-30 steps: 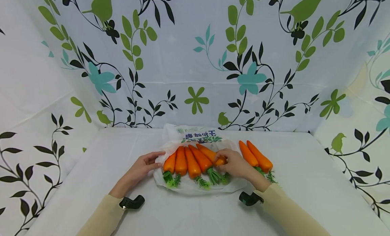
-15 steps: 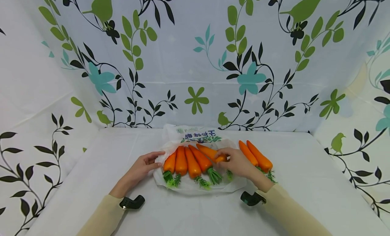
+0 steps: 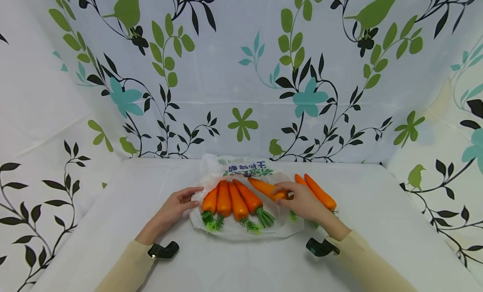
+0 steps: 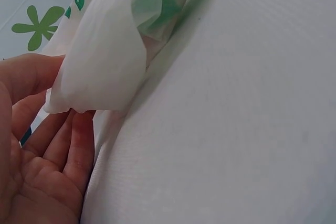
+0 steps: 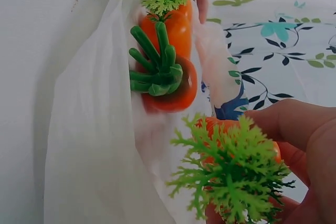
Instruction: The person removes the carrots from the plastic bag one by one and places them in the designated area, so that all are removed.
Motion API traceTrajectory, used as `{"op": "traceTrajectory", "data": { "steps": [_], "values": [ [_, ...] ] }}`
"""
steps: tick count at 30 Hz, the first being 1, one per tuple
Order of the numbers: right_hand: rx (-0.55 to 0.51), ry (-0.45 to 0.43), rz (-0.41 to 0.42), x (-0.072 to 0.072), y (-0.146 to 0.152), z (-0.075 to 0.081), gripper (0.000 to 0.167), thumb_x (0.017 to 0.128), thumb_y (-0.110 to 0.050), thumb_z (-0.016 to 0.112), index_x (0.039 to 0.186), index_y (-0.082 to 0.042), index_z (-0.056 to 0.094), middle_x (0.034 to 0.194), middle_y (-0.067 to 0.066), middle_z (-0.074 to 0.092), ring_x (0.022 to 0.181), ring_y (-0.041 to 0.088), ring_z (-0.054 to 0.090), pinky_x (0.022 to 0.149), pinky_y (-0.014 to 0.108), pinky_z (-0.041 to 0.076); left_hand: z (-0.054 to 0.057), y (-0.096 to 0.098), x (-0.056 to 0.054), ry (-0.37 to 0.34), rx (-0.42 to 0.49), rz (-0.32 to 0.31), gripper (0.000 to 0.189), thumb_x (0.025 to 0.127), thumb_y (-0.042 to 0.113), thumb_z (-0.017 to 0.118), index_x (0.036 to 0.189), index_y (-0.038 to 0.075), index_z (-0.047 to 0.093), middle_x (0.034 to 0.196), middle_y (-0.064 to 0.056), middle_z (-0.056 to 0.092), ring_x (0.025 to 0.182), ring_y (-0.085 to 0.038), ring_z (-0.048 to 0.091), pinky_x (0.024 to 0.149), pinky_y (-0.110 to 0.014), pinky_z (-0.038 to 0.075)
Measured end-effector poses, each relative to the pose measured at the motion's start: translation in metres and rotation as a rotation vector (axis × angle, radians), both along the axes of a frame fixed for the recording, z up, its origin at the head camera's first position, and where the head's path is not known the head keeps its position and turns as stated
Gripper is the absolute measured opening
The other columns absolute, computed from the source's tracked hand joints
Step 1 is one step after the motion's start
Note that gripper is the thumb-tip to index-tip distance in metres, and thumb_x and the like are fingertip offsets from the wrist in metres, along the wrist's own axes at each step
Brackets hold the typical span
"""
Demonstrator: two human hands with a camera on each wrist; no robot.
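Observation:
A white plastic bag (image 3: 213, 166) with printed characters lies spread on the table. My left hand (image 3: 180, 205) pinches its left edge; the left wrist view shows the bag film (image 4: 105, 56) between thumb and fingers. Several orange toy-like carrots (image 3: 239, 202) lie side by side on the bag, green tops towards me. My right hand (image 3: 302, 202) grips another carrot (image 3: 263, 187) near its leafy end, its tip pointing up and left. In the right wrist view, that carrot's frilly leaves (image 5: 233, 169) cover most of its body, and a stubby-stemmed carrot (image 5: 184, 90) lies beyond.
Two more carrots (image 3: 320, 192) lie on the table right of the bag, partly hidden behind my right hand. A white table (image 3: 241, 267) extends all around. Behind it hangs a cloth (image 3: 211, 82) with leaves, birds and flowers.
My right hand has shifted right with the carrot, widening the gap to the other carrots on the bag. The left hand stays in place at the bag's edge.

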State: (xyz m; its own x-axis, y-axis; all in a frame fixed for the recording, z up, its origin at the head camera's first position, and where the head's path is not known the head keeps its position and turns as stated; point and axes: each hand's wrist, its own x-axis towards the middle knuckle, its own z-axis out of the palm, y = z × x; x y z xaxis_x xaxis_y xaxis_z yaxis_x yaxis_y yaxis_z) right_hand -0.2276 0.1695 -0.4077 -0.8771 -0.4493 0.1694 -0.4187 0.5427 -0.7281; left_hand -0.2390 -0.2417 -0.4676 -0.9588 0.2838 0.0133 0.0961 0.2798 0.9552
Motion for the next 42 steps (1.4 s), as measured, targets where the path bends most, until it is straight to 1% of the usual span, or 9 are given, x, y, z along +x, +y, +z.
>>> {"op": "traceTrajectory", "data": {
  "steps": [2,6,10,16,21,28,32,37,42],
  "values": [
    [0.001,0.016,0.0,0.002,0.004,0.0,0.016,0.091,-0.015,0.073,0.107,-0.019,0.073,0.132,0.01,0.061,0.1,0.019,0.06,0.087,0.037,0.052,0.0,0.0,0.0,-0.005,0.002,0.006,0.049,0.094,0.016,0.069,0.14,0.007,0.056,0.151,-0.015,0.043,0.13,-0.032,0.048,0.109,-0.045,0.035],
    [0.003,0.03,-0.017,0.006,0.012,0.002,0.017,0.091,-0.013,0.073,0.106,-0.019,0.073,0.132,0.01,0.062,0.1,0.02,0.061,0.085,0.034,0.053,-0.001,-0.001,0.0,-0.015,0.012,0.013,0.05,0.094,0.015,0.069,0.141,0.007,0.055,0.149,-0.017,0.044,0.126,-0.032,0.052,0.1,-0.032,0.045],
    [0.005,0.035,-0.037,0.011,0.02,0.002,0.016,0.09,-0.012,0.073,0.105,-0.019,0.073,0.131,0.01,0.062,0.103,0.023,0.061,0.083,0.032,0.053,-0.001,0.0,0.0,-0.013,0.025,0.019,0.05,0.094,0.013,0.069,0.141,0.006,0.054,0.148,-0.018,0.045,0.125,-0.032,0.053,0.095,-0.024,0.047],
    [0.005,0.055,-0.035,0.021,0.034,0.004,0.017,0.089,-0.011,0.075,0.103,-0.019,0.073,0.129,0.01,0.064,0.104,0.025,0.061,0.081,0.032,0.053,-0.001,-0.001,0.001,-0.004,0.023,0.031,0.05,0.094,0.012,0.068,0.142,0.007,0.054,0.149,-0.018,0.045,0.125,-0.032,0.053,0.096,-0.025,0.047],
    [0.031,0.095,-0.017,0.031,0.049,0.007,0.019,0.087,-0.009,0.076,0.102,-0.02,0.073,0.127,0.009,0.065,0.102,0.024,0.062,0.081,0.03,0.053,-0.002,0.0,0.0,-0.01,0.051,0.014,0.052,0.095,0.014,0.068,0.143,0.005,0.052,0.149,-0.019,0.044,0.126,-0.033,0.053,0.095,-0.025,0.047],
    [0.094,0.134,-0.034,0.043,0.074,0.009,0.024,0.086,-0.011,0.078,0.102,-0.027,0.071,0.126,0.005,0.065,0.099,0.021,0.06,0.078,0.028,0.052,-0.003,0.0,0.0,-0.015,0.069,0.014,0.053,0.094,0.013,0.069,0.143,0.005,0.052,0.149,-0.019,0.044,0.126,-0.032,0.053,0.094,-0.026,0.048],
    [0.097,0.138,-0.047,0.05,0.087,0.014,0.026,0.085,-0.008,0.078,0.103,-0.027,0.071,0.126,0.006,0.065,0.1,0.021,0.06,0.077,0.028,0.053,-0.003,0.001,0.0,-0.019,0.069,0.012,0.052,0.094,0.014,0.069,0.143,0.005,0.051,0.149,-0.02,0.044,0.126,-0.032,0.053,0.095,-0.026,0.048],
    [0.107,0.159,-0.063,0.054,0.103,0.02,0.027,0.086,-0.007,0.077,0.104,-0.026,0.071,0.128,0.01,0.064,0.096,0.016,0.06,0.076,0.027,0.054,-0.003,0.001,0.0,-0.022,0.064,0.013,0.052,0.095,0.014,0.069,0.143,0.005,0.052,0.149,-0.019,0.044,0.125,-0.032,0.054,0.095,-0.026,0.048],
    [0.084,0.178,-0.08,0.054,0.114,0.019,0.023,0.088,-0.009,0.076,0.105,-0.024,0.071,0.13,0.009,0.063,0.098,0.01,0.058,0.077,0.024,0.054,-0.003,0.0,-0.001,-0.012,0.048,0.014,0.051,0.095,0.014,0.068,0.143,0.005,0.052,0.15,-0.018,0.043,0.126,-0.032,0.053,0.097,-0.025,0.047]
  ]
}}
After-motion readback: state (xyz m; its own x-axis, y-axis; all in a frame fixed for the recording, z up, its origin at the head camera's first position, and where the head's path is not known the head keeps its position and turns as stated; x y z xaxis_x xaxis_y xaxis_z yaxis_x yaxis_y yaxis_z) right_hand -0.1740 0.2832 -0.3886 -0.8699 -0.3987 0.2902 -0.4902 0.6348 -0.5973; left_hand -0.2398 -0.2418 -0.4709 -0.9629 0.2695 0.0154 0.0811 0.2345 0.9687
